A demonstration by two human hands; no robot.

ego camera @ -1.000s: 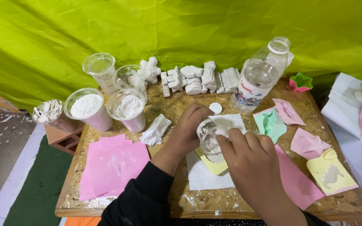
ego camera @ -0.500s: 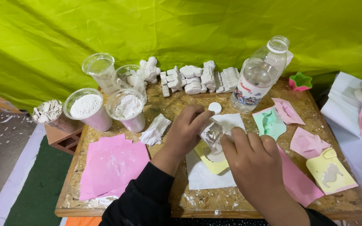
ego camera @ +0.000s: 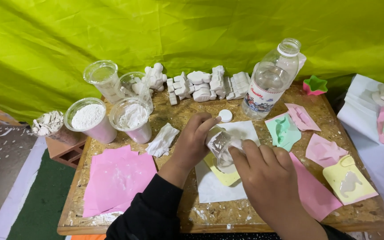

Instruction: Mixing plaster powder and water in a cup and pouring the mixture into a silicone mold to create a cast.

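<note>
Both my hands are on a small clear plastic cup held tilted over a yellow mould that lies on a white sheet. My left hand grips the cup's rim side from the left. Pressing against the cup from the right and below is my right hand. Whitish residue clouds the cup's wall. A white bottle cap lies just behind the cup.
On the chipboard table stand cups of white powder, a clear water bottle, a row of white plaster figures, pink paper sheets, and coloured moulds at the right. A green cloth hangs behind.
The cup has tipped further over the yellow mould, and my right hand has slid a little lower around it. Everything else on the table stays put.
</note>
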